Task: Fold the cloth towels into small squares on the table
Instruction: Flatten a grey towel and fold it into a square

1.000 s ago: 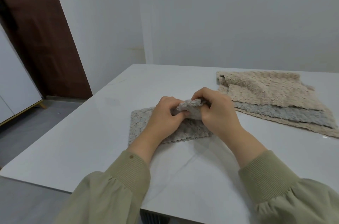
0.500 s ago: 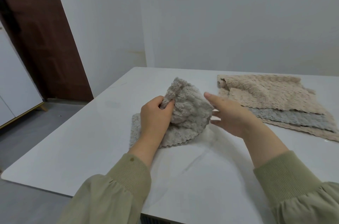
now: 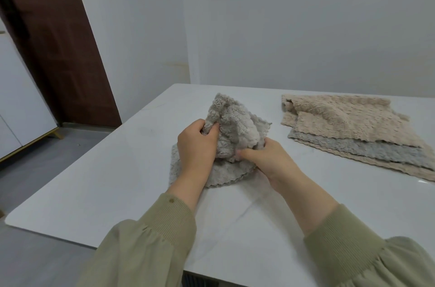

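Where the floor runs along the far left, a white cabinet (image 3: pixel 16 107) stands beside a dark brown wooden door (image 3: pixel 58 51). To their right, the white stone-look table (image 3: pixel 98 183) fills the near and middle scene. Near its middle, the left hand (image 3: pixel 197 148), coming out of an olive-green ribbed sleeve (image 3: pixel 164 223), grips a raised bunch of the fluffy grey cloth towel (image 3: pixel 235 129), thumb and fingers curled into the pile. The towel's lower part lies on the table with its scalloped hem toward the near side, while the rest stands up in a rumpled peak between the hands. Just right of it, the right hand (image 3: pixel 268 162) pinches the towel's right side, thumb on top and fingers tucked under the cloth. Well apart, at the far right, a loose stack of flat beige and grey towels (image 3: pixel 353 131) lies on the table.
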### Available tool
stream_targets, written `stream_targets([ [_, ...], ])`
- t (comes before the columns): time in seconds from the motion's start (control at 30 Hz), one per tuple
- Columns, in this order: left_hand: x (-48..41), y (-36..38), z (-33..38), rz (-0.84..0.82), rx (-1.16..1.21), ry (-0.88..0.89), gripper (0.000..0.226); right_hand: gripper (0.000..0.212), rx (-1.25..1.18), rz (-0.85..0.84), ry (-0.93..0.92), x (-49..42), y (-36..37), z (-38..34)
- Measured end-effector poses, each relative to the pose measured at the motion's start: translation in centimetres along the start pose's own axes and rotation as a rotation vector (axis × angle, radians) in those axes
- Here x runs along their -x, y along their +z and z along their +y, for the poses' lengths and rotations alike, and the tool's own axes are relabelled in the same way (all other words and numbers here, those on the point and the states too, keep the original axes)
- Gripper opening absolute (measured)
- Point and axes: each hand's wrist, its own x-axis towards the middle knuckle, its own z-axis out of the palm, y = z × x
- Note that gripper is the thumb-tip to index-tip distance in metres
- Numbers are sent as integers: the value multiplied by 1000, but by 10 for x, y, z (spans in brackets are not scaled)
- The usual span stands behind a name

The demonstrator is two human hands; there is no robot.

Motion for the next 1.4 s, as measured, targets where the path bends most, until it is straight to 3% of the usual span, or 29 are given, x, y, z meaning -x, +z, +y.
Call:
stream_targets([
  [0.07,0,-1,0,9,34,-2,50,20,-18,137,-19,-3,1,1],
  [0.17,0,-2,0,4,54,8,51,32,-74,236,-86,-6,-3,-2],
  [0.23,1,-2,1,-14,63,17,52,19,-72,269,-133,-7,-6,-4],
  [0.4,-1,0,-1,-82,97,47,53,5,-227,163,-101,-8,-14,-4],
  [0.47,-3,0,-4,-116,83,65,49,11,-306,162,-124,-8,-18,-7],
  [0.53,-8,-2,-10,-221,72,72,39,16,-351,198,-168,-9,-26,-11],
  [0.63,-15,-6,-21,-521,37,10,36,13,-304,208,-130,-13,-37,-14],
  [0.73,-16,-11,-18,-589,-1,-7,38,11,-99,280,-99,-19,-41,-13],
  [0.8,-17,-14,-12,-632,182,-113,29,6,-151,262,-81,-18,-43,-19],
  [0.9,-16,-22,-5,-936,554,-354,11,16,-283,121,-101,-14,-56,-29],
  [1.0,-14,-27,-1,-1084,474,-436,19,19,106,171,-143,-20,-64,-23],
  [1.1,-10,-21,-5,-965,30,-370,20,26,343,282,-160,-31,-60,2],
  [1.2,-13,-11,-19,-640,-229,-232,20,41,622,256,-142,-39,-61,21],
  [1.27,-13,-5,-25,-471,-393,-69,32,44,640,266,-192,-42,-62,23],
  [1.33,-10,3,-27,-483,-385,92,42,41,715,251,-250,-49,-63,23],
  [1.4,-4,14,-28,-600,-376,214,49,38,829,205,-279,-57,-65,26],
])
